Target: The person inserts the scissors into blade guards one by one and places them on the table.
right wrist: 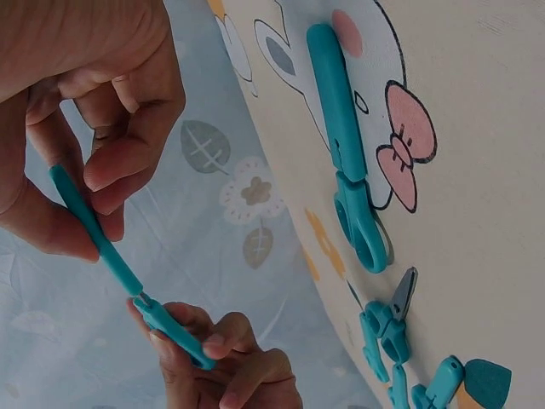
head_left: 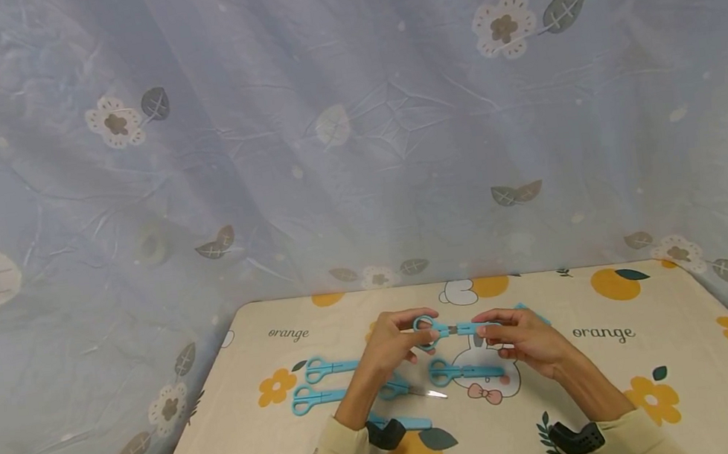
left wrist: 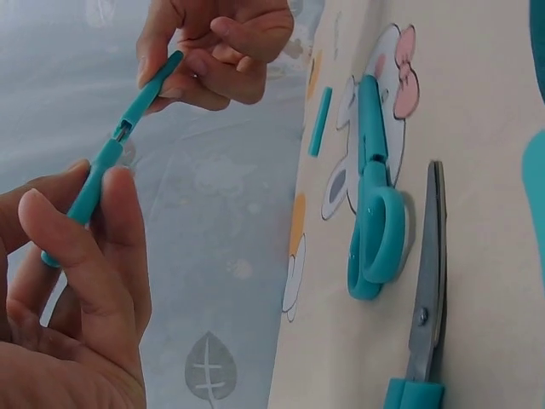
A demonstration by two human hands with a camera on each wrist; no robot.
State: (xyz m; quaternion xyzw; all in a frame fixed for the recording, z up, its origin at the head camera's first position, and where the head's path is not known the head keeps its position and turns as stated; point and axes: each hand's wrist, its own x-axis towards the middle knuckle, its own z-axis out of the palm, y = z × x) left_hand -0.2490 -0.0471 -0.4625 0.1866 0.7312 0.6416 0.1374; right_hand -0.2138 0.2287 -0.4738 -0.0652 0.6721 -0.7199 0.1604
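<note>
Above the table, my left hand pinches the light-blue handles of a pair of scissors between thumb and fingers. The right hand grips the matching blade cover, which sits over most of the blades. In both wrist views a short bit of metal shows between cover and handles. Below the hands lies a covered pair of scissors. Beside it, near the left wrist, is an uncovered pair with bare metal blades; the left forearm partly hides it in the head view.
Two covered scissors lie left of the left forearm, and another light-blue cover shows by that wrist. A loose light-blue strip lies beyond the right hand. The patterned tablecloth meets a hanging curtain at the back.
</note>
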